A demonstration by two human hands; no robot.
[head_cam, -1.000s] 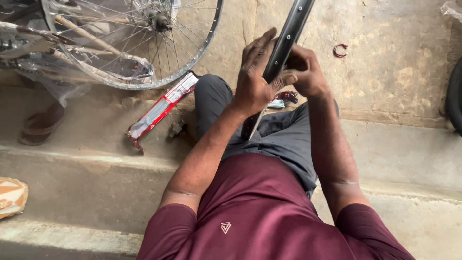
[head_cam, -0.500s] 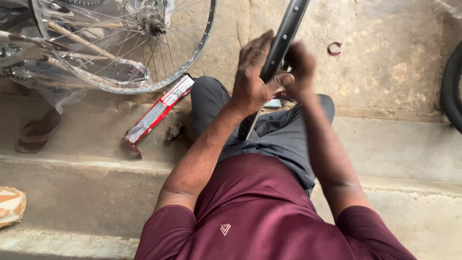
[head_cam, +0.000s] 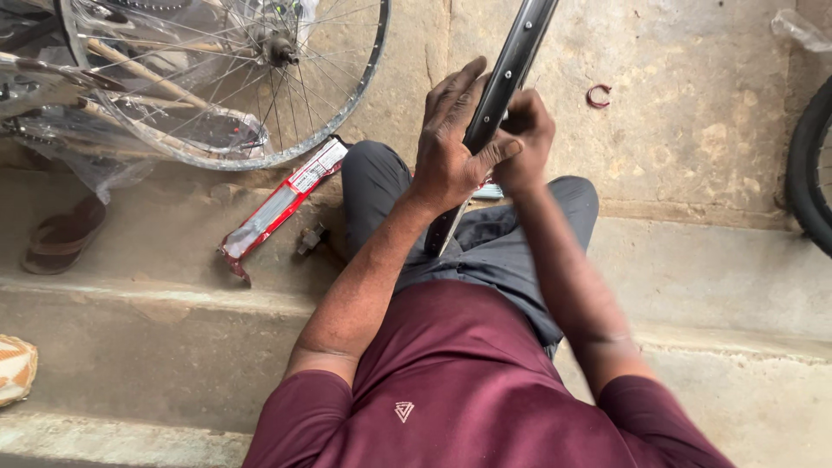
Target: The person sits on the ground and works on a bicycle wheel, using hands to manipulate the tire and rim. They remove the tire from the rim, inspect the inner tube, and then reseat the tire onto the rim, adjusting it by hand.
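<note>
A black bicycle rim (head_cam: 518, 54) rises from my lap to the top edge of the view. My left hand (head_cam: 451, 143) wraps its near side with the fingers spread over it and the thumb pressed across. My right hand (head_cam: 523, 139) is curled tight against the rim's far side; what it pinches is hidden. The rim's lower end rests between my knees on grey trousers (head_cam: 485, 234).
A spoked wheel (head_cam: 247, 82) wrapped in clear plastic lies at upper left. A red packet (head_cam: 282, 204) and a small dark metal part (head_cam: 310, 239) lie on the concrete step. A sandal (head_cam: 61, 234) is at left, a tyre (head_cam: 810, 169) at right, a small hook-shaped piece (head_cam: 598, 95) beyond.
My right hand has slid a little up the rim and closed tighter beside the left. The view has shifted slightly; the rim stays upright in my lap.
</note>
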